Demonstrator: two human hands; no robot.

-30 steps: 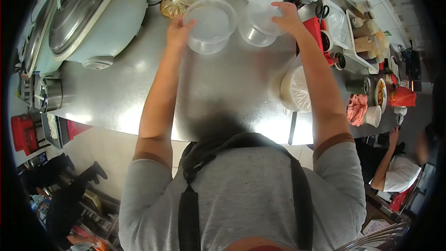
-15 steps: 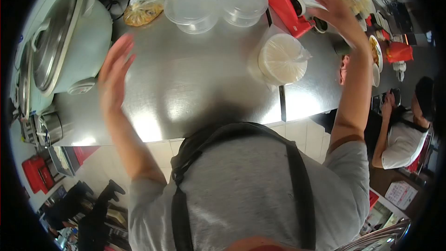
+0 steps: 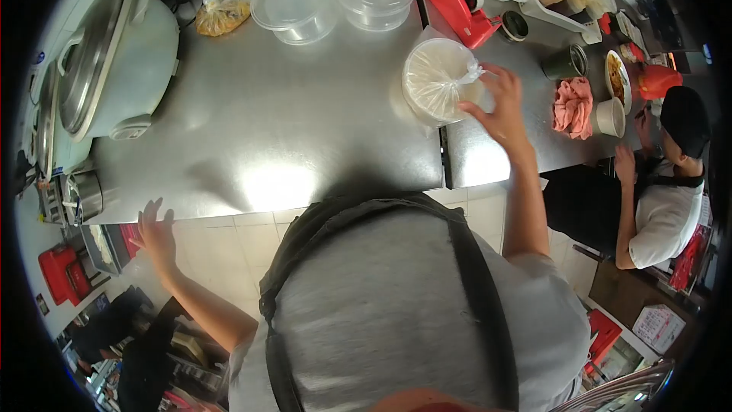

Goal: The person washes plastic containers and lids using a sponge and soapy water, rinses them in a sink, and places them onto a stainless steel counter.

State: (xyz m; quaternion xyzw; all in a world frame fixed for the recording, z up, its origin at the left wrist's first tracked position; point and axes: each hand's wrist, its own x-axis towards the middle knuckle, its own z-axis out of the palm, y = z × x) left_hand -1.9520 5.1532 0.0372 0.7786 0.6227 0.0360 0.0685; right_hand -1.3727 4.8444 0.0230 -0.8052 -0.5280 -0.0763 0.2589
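Note:
My right hand [image 3: 503, 111] is at the right side of a round tub wrapped in a clear plastic bag [image 3: 433, 80]. Its thumb and fingers are apart, with the fingertips close to the bag's twisted top; whether they touch it I cannot tell. Pale contents show through the plastic. My left hand [image 3: 156, 238] hangs off the table's front left edge, fingers spread and holding nothing. Two clear lidded plastic containers [image 3: 293, 4] stand side by side at the back of the steel table [image 3: 305, 107].
Two large pale cookers [image 3: 141, 53] fill the left. At the back are a knotted bag of yellowish food [image 3: 221, 14] and a red tape dispenser [image 3: 457, 4]. A pink cloth [image 3: 572, 107] lies at right, near a co-worker [image 3: 663, 198]. A seam splits the table.
My right hand has come down from above the tape dispenser to the bagged tub. My left hand has moved from over the table down past its front edge. The view has shifted slightly.

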